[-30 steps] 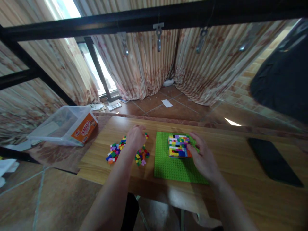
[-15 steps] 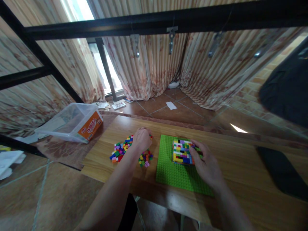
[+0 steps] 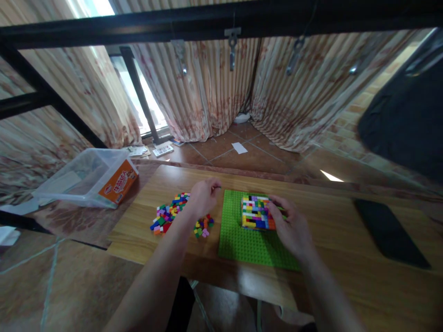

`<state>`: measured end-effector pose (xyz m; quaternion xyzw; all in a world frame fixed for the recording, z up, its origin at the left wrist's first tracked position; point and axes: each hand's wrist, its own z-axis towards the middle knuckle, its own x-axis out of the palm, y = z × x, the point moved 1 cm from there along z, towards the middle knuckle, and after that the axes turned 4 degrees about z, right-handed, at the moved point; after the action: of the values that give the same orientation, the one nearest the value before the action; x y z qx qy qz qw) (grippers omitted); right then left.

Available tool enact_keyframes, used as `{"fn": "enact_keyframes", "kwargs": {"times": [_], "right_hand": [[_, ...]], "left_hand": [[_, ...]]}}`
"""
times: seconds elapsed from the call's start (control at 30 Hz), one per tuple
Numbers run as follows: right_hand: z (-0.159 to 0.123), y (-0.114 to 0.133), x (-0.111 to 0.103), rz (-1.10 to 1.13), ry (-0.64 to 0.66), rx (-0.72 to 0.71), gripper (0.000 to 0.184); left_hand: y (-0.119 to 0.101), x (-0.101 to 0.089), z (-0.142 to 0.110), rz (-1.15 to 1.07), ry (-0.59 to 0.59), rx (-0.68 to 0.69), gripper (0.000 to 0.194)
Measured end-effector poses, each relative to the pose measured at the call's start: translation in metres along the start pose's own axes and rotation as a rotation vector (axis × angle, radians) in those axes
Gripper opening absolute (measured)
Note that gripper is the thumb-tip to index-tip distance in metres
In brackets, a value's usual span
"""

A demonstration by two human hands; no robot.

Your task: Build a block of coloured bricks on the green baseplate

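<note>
A green studded baseplate (image 3: 256, 249) lies on the wooden table, bearing a block of multicoloured toy bricks (image 3: 254, 213) built up in rows. My right hand (image 3: 290, 226) grips the right side of this block, thumb on its near side and fingers behind, hiding that edge. My left hand (image 3: 204, 196) is over the table just left of the baseplate, thumb and forefinger pinched on a small dark toy brick, mostly hidden by the fingertips. Beneath and left of that hand spreads a pile of loose toy bricks (image 3: 168, 214); a smaller cluster of bricks (image 3: 203, 227) sits nearer the baseplate.
A clear plastic bin (image 3: 79, 184) with an orange label stands left of the table (image 3: 134, 244). At the right lies a dark flat object (image 3: 389, 233). A black metal bar (image 3: 207, 32) crosses above, before striped curtains (image 3: 207, 97).
My left hand has lifted from the loose bricks and shifted toward the baseplate, fingertips pinched. My right hand stays at the brick block. The whole view has shifted slightly.
</note>
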<state>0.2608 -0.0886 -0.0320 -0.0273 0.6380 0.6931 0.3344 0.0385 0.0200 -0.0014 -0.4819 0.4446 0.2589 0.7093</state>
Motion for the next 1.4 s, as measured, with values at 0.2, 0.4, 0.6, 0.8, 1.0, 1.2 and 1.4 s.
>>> {"fn": "enact_keyframes", "kwargs": {"times": [0.2, 0.4, 0.6, 0.8, 1.0, 1.2, 1.4], "right_hand": [[0.003, 0.001, 0.000, 0.049, -0.070, 0.009, 0.040], [0.003, 0.003, -0.001, 0.046, -0.074, -0.014, 0.039], [0.003, 0.005, -0.001, 0.044, -0.082, -0.010, 0.037], [0.003, 0.004, 0.001, 0.047, -0.055, 0.011, 0.038], [0.002, 0.005, 0.001, 0.041, -0.055, -0.005, 0.036], [0.002, 0.006, 0.000, 0.029, -0.061, -0.012, 0.034], [0.001, 0.006, 0.000, 0.027, -0.059, -0.020, 0.032]], "left_hand": [[-0.033, 0.018, -0.015, -0.316, 0.000, 0.251, 0.022], [-0.043, 0.024, -0.021, -0.300, -0.027, 0.298, 0.017], [-0.046, 0.028, -0.021, -0.298, -0.076, 0.362, 0.015], [-0.057, 0.036, -0.026, -0.367, -0.124, 0.349, 0.015], [-0.063, 0.047, -0.026, -0.394, -0.112, 0.318, 0.017], [-0.063, 0.051, -0.026, -0.340, -0.115, 0.314, 0.015], [-0.069, 0.048, -0.024, -0.321, -0.108, 0.266, 0.014]]}}
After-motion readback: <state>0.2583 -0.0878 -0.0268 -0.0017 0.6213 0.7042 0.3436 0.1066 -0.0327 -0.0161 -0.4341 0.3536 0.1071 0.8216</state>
